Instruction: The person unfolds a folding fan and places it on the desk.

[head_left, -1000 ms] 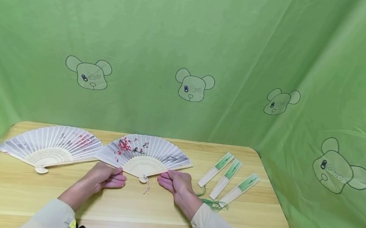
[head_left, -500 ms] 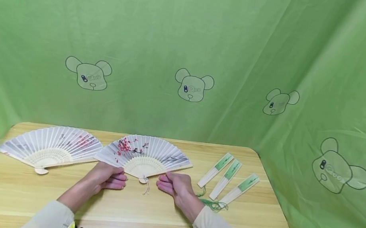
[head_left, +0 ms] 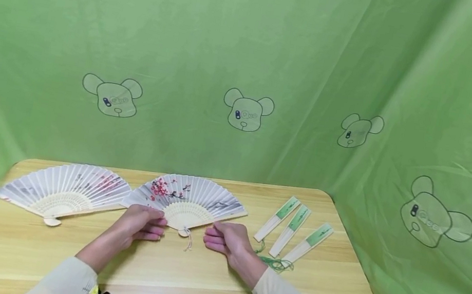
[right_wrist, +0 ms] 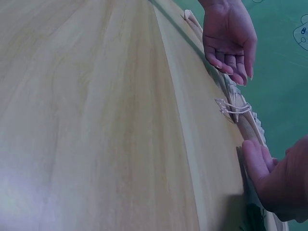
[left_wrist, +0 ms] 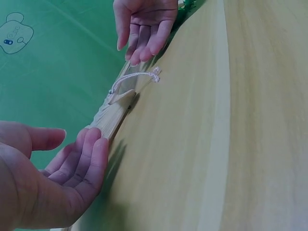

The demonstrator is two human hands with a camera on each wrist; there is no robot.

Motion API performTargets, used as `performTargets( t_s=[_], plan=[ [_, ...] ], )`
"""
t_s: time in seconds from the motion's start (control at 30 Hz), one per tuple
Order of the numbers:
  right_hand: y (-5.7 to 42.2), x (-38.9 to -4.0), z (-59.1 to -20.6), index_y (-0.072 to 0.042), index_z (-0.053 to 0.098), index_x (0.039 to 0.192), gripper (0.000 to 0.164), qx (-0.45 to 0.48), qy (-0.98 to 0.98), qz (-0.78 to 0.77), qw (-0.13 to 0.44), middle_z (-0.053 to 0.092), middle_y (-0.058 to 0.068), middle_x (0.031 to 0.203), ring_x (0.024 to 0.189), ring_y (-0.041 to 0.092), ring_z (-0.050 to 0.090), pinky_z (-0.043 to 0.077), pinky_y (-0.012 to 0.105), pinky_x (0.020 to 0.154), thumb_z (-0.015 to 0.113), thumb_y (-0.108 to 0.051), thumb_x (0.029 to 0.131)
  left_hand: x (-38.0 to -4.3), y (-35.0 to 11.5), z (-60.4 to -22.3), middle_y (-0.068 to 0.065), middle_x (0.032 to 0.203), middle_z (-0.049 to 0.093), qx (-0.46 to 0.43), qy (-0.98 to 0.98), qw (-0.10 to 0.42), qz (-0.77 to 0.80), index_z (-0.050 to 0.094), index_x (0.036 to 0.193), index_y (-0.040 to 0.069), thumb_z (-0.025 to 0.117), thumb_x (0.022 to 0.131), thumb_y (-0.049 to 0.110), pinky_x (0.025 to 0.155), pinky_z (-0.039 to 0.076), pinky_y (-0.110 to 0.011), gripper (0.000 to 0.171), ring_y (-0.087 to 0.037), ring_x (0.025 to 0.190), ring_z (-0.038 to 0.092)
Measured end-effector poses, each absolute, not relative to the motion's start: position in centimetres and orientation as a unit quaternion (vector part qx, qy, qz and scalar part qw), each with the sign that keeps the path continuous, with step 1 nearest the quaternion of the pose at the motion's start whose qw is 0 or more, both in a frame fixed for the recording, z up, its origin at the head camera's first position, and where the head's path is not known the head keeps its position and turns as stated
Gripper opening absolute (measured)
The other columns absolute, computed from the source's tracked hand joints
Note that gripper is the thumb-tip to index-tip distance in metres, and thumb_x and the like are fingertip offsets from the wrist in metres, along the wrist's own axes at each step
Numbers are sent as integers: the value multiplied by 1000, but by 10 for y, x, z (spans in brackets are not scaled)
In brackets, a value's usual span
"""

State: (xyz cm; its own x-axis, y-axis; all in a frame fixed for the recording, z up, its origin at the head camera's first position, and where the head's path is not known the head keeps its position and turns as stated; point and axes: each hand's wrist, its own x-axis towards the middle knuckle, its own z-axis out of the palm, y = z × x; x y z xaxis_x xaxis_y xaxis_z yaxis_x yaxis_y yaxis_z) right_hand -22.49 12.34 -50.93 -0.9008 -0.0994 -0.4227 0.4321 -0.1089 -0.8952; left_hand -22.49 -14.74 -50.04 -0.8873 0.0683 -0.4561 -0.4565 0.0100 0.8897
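A spread folding fan, white with red blossoms and pale ribs, lies at the far middle of the table. A thin looped cord hangs from its pivot. My left hand is at the fan's lower left edge; in the left wrist view its fingertips meet the ribs, thumb raised apart. At the lower right edge is my right hand, fingers loosely bent beside the guard stick. The right wrist view shows its fingers close against the fan's edge. Neither hand grips anything.
Another spread fan lies to the left, its right tip meeting the middle fan. Three folded fans with green paper lie at the right, their green tassels below. A green curtain surrounds the wooden table.
My left hand has shifted slightly right and up along the fan's lower edge, covering part of the ribs. My right hand has barely moved. The fans stay where they were.
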Motion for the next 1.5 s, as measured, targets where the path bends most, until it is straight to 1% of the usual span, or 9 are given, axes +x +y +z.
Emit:
performTargets(
  t_s=[0.17,0.3,0.53,0.7,0.83,1.0,1.2,1.4,1.5],
  plan=[
    [128,-224,-507,13,62,126,36,114,658,-723,176,76,25,109,87,25,79,69,37,84,61,-13,102,-229,-142,-496,-18,107,76,-126,686,184,692,60,129,-7,60,103,14,75,69,-34,33,-18,77,74],
    [130,-223,-503,12,64,124,34,106,669,-715,170,77,22,106,85,20,78,69,36,85,63,-13,101,-230,-137,-492,-20,112,74,-113,687,171,697,59,131,-8,60,103,12,76,69,-32,34,-17,78,73],
    [136,-224,-500,11,65,123,32,98,695,-694,157,75,23,108,85,17,76,69,36,87,63,-10,100,-231,-127,-487,-23,116,72,-89,700,158,691,59,130,-9,61,102,10,78,69,-33,34,-18,82,73],
    [143,-226,-497,10,65,124,30,109,701,-690,147,76,23,109,84,15,75,69,33,84,62,-7,100,-232,-117,-483,-23,116,72,-72,707,153,686,61,127,-8,63,100,9,78,69,-32,32,-20,82,73],
    [149,-227,-496,10,67,123,29,111,709,-683,137,76,22,108,82,15,75,69,31,82,62,-7,100,-233,-108,-478,-26,118,71,-58,715,148,681,62,128,-8,65,99,8,78,69,-32,33,-19,80,72],
    [157,-229,-493,9,69,120,26,112,724,-670,123,76,22,106,82,15,75,69,32,82,63,-8,101,-233,-93,-472,-28,113,73,-35,732,132,668,63,127,-10,67,96,3,80,69,-35,34,-21,80,72],
    [169,-230,-488,8,69,120,26,123,734,-659,110,76,22,106,84,18,76,70,35,84,64,-10,101,-233,-77,-467,-27,103,73,-16,748,115,653,66,122,-10,69,94,2,79,69,-38,31,-23,79,73],
    [182,-235,-485,7,70,119,26,132,746,-647,86,75,23,110,88,21,76,69,36,86,65,-10,101,-233,-63,-465,-23,100,73,5,771,102,629,69,118,-9,72,92,3,80,69,-36,29,-31,85,75],
    [189,-238,-484,6,70,120,25,140,750,-642,75,73,25,115,91,23,77,69,36,88,64,-9,100,-234,-56,-463,-20,98,74,12,779,98,619,70,117,-8,73,91,3,81,69,-37,28,-35,88,75]
  ],
)
